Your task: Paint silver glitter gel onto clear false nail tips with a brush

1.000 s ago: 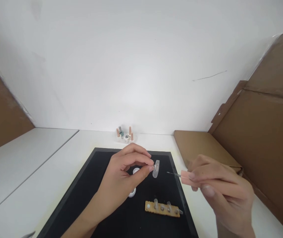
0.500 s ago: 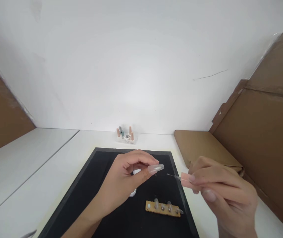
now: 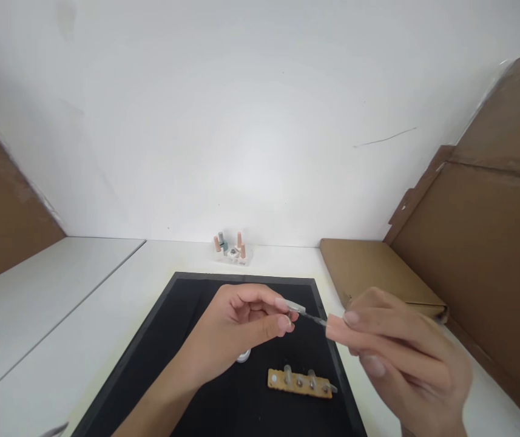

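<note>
A clear, pale nail tip [image 3: 295, 306] is pinched at the fingertips of my left hand [image 3: 236, 325], above the black mat. From the right, my right hand [image 3: 405, 352] grips a pink brush cap [image 3: 339, 329], its thin brush [image 3: 317, 319] pointing left. The brush end meets the nail tip or overlaps it in view; exact contact is unclear. Below, a tan strip [image 3: 280, 380] on the mat bears several clear nail tips on small stands.
Behind the black mat [image 3: 246, 278], a clear tray [image 3: 223, 257] holds several polish bottles. A white round item [image 3: 244, 355] lies partly under my left hand. A flat cardboard box [image 3: 373, 267] sits at the right, beside upright cardboard [image 3: 491, 237].
The brush has moved left to the nail tip. My left hand has turned and lowered slightly, and the nail tip now appears edge-on.
</note>
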`<action>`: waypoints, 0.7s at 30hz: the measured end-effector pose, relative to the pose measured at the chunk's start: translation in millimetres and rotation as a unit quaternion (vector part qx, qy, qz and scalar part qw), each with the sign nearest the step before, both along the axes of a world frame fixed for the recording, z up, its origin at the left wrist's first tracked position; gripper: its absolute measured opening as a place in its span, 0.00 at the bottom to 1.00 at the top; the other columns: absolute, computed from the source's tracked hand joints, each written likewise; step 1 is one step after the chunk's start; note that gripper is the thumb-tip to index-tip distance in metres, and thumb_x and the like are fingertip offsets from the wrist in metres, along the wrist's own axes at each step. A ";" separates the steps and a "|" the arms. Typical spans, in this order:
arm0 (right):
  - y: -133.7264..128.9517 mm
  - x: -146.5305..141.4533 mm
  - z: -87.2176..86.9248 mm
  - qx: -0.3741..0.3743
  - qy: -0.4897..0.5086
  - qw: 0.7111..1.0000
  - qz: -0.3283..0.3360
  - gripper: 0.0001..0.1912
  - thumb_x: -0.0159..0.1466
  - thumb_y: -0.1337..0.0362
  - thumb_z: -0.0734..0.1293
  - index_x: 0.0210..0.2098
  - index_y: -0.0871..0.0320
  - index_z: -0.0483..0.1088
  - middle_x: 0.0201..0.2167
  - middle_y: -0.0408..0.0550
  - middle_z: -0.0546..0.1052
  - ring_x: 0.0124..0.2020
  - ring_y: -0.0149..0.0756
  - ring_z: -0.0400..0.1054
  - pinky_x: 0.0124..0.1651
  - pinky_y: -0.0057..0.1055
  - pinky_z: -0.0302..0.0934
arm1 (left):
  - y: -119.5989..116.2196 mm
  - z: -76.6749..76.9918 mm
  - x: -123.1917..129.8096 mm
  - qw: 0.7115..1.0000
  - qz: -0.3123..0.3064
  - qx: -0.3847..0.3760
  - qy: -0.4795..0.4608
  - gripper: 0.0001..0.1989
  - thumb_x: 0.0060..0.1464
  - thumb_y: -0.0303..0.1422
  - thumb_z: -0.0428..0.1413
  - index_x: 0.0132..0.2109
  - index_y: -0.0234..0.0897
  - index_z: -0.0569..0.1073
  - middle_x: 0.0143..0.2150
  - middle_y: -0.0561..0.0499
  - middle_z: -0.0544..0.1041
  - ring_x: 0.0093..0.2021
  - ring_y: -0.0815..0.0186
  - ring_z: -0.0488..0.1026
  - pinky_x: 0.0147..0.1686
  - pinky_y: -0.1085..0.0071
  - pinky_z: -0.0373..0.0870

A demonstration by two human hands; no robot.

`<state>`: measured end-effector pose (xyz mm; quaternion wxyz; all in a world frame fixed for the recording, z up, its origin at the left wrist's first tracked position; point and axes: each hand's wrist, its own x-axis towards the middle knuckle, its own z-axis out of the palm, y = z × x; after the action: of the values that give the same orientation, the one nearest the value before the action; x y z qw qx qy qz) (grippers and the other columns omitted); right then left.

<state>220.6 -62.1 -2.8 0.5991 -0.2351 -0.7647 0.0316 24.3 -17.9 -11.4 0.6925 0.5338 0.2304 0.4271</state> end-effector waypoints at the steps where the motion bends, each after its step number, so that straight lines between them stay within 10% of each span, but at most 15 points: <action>1: 0.2 -1.3 1.6 0.014 -0.010 1.000 -0.009 0.10 0.68 0.67 0.62 0.45 0.58 0.73 0.28 0.47 0.79 0.24 0.34 0.67 0.20 0.31 0.62 | 0.1 0.3 0.2 1.000 -0.005 -0.005 -0.007 0.04 0.49 0.23 0.66 0.33 0.36 0.83 0.29 0.55 0.83 0.31 0.75 0.78 0.32 0.84 0.74; 21: 0.6 -0.6 8.0 0.008 -0.061 0.998 -0.003 0.12 0.61 0.75 0.63 0.43 0.59 0.71 0.28 0.42 0.70 0.27 0.27 0.65 0.23 0.24 0.62 | -3.5 7.4 -1.1 0.998 -0.043 -0.040 -0.033 0.02 0.47 0.27 0.68 0.32 0.34 0.83 0.28 0.53 0.83 0.28 0.75 0.77 0.31 0.83 0.75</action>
<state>220.0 -61.5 5.2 0.5533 -0.2343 -0.7993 0.0097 23.2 -21.4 -4.0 0.7383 0.5006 0.2010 0.4049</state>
